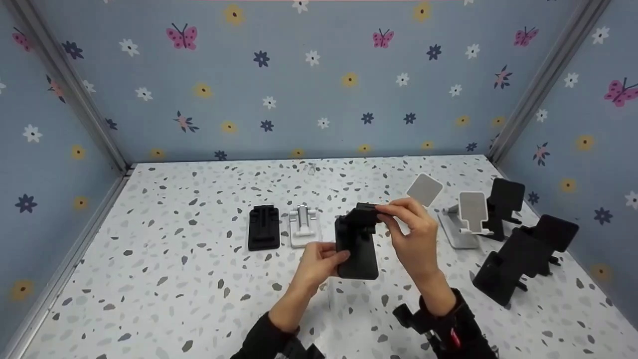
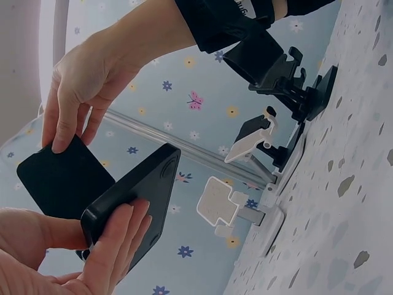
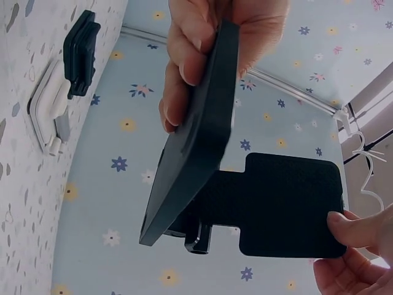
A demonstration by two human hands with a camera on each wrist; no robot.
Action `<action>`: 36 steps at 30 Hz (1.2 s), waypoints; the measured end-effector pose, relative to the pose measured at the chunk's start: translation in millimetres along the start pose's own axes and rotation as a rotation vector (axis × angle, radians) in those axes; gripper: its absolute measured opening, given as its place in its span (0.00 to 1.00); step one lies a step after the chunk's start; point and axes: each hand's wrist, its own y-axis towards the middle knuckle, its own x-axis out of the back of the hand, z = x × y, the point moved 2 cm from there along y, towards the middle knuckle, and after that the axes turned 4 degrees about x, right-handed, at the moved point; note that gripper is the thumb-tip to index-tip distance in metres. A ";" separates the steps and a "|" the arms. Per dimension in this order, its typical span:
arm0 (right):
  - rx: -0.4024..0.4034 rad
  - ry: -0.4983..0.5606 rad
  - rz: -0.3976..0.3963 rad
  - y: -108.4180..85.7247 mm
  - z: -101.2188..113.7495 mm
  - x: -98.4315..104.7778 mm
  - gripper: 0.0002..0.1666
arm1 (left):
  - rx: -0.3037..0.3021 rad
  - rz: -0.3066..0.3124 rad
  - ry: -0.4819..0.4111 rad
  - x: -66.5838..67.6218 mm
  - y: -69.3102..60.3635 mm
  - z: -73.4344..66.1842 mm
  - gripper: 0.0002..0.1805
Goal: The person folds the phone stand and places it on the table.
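Speckled desk (image 1: 164,304): opened stands (image 1: 516,252) crowd the right, two folded stands (image 1: 264,234) remain; left hand (image 1: 318,263) grips a part-opened black stand (image 1: 360,264), right hand (image 1: 413,234) pinches its plate (image 3: 291,206).

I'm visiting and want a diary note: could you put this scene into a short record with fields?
Left hand: holds a black stand by its base
Right hand: pinches the stand's plate
Left side: folded black stand, folded white stand
Right side: two opened white stands, several opened black stands
Surface: speckled white table
Backdrop: blue flowered wall
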 end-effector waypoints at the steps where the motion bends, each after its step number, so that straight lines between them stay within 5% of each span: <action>1: 0.007 0.002 -0.004 -0.9 -0.1 -0.1 0.11 | 0.002 -0.003 0.001 0.2 0.3 0.2 0.16; 20: 0.109 0.034 -0.060 -20.0 1.9 2.2 0.15 | 0.002 -0.022 0.028 0.7 1.9 3.3 0.15; 36: 0.142 0.051 -0.020 -38.8 5.4 -1.3 0.18 | 0.000 -0.027 0.030 3.6 1.6 0.4 0.15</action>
